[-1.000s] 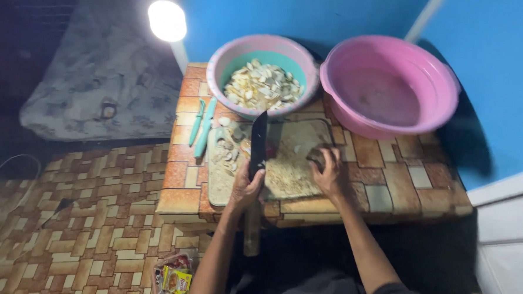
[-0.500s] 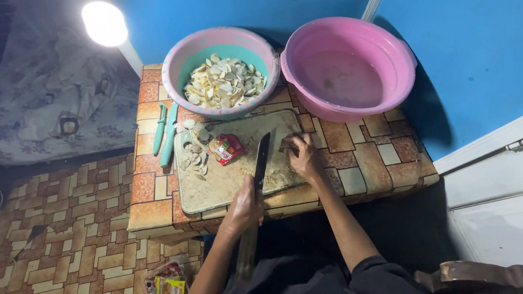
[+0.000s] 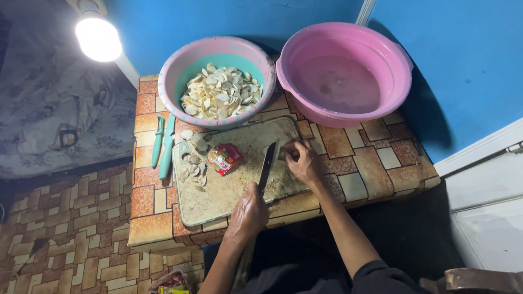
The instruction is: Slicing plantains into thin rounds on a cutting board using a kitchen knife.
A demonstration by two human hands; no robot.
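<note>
My left hand [image 3: 250, 214] grips the handle of a large dark knife [image 3: 266, 165] whose blade lies across the worn cutting board [image 3: 224, 192]. At the board's right edge, my right hand [image 3: 302, 160] presses a small pale piece of food against the blade tip; the fingers hide most of it. A heap of pale cut slices [image 3: 191, 161] lies on the left of the board, with a small red packet [image 3: 226, 158] beside it. Behind the board stands a pink-rimmed teal bowl [image 3: 179, 73] full of pale slices.
A pink basin [image 3: 394, 59] holding water stands at the back right against the blue wall. Two teal-handled tools [image 3: 162, 142] lie left of the board on the low tiled table [image 3: 366, 163]. A bright lamp [image 3: 97, 38] shines at upper left. Patterned floor lies to the left.
The view has shifted, so the table sits more to the centre. The knife has moved right across the board toward my right hand, uncovering the red packet.
</note>
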